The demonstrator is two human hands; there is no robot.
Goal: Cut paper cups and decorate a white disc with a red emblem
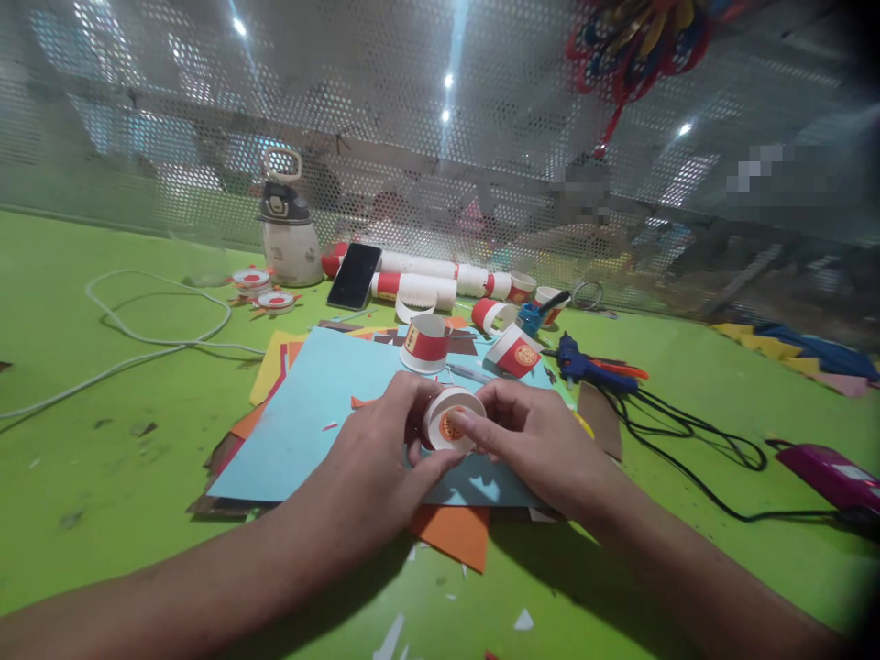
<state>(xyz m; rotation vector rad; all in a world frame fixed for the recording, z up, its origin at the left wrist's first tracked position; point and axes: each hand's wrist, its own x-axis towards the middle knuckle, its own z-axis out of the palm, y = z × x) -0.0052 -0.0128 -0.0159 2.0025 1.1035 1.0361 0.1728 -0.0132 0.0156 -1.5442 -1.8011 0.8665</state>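
A small paper cup (pixel 440 431) is held between my two hands above a light blue sheet (pixel 295 431), its white base facing me with an orange round emblem on it. My left hand (pixel 395 440) wraps its left side, thumb along the lower rim. From the right, my right hand (pixel 529 431) grips it, with the thumb on the base by the emblem. Just behind stands a red and white paper cup (pixel 424 345), and a tilted one (pixel 514 351) lies to its right. A pen (pixel 468 373) rests on the sheet between them.
Farther back are a phone (pixel 355 275), a bottle (pixel 292 238), joined white and red cups (pixel 419 268) and a blue glue pot (pixel 529 318). A blue glue gun (pixel 591 367) with a black cord sits right. A white cable (pixel 171 345) curls left; a magenta device (pixel 829 475) lies far right.
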